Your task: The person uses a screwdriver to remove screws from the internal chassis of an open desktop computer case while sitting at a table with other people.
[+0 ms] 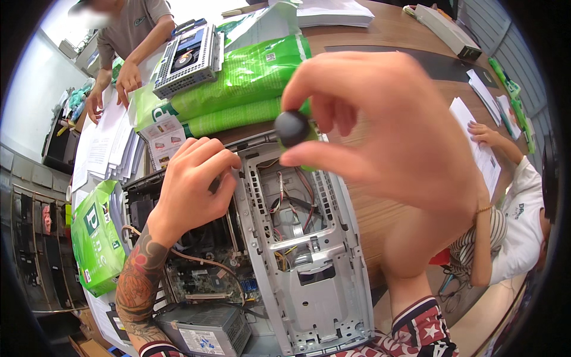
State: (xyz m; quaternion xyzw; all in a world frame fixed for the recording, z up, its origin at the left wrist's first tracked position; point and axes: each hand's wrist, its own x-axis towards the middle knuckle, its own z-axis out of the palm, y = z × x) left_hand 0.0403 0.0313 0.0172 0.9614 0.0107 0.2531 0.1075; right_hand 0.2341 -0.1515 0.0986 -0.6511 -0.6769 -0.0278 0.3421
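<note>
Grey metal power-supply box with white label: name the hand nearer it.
Left. The left hand is beyond the box, over the open silver computer case; the right hand is farther off, to the box's right, pinching a round black object.

Brown wooden table (pixel 380 35) beneath open computer case (pixel 306 288), green packs (pixel 244 71), dark mat (pixel 443 61), white papers (pixel 336 14).
</note>
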